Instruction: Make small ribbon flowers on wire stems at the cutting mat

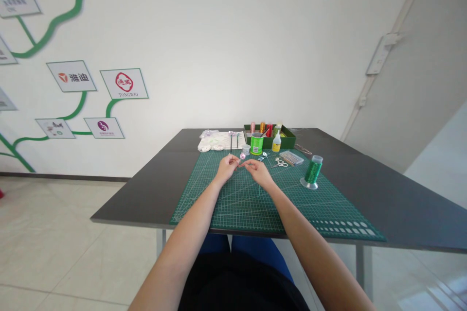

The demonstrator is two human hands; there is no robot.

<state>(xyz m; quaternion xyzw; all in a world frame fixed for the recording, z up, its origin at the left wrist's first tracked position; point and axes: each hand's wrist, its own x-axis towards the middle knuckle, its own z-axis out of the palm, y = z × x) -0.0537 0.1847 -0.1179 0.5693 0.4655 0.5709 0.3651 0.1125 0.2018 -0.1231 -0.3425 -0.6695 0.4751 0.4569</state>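
My left hand (pixel 226 169) is closed in a pinch above the cutting mat (pixel 241 206). Just beyond its fingertips shows a small pink-and-white flower-like piece (pixel 242 156), which appears to be held by its lower end. My right hand (pixel 258 172) comes in from the other side, its fingertips pinched together close to the left ones. Whatever lies between the right fingers is too fine to make out. White-handled scissors (pixel 281 163) lie right of my right hand, near a clear plastic case (pixel 292 157).
A spool of green thread (pixel 313 171) stands at the right. Farther back are a green can (pixel 256 144), a glue bottle (pixel 276 142), a dark green box (pixel 290 140) of thread spools, and a white pad (pixel 219 141) with thin dark sticks. The table's black edge surrounds the mat.
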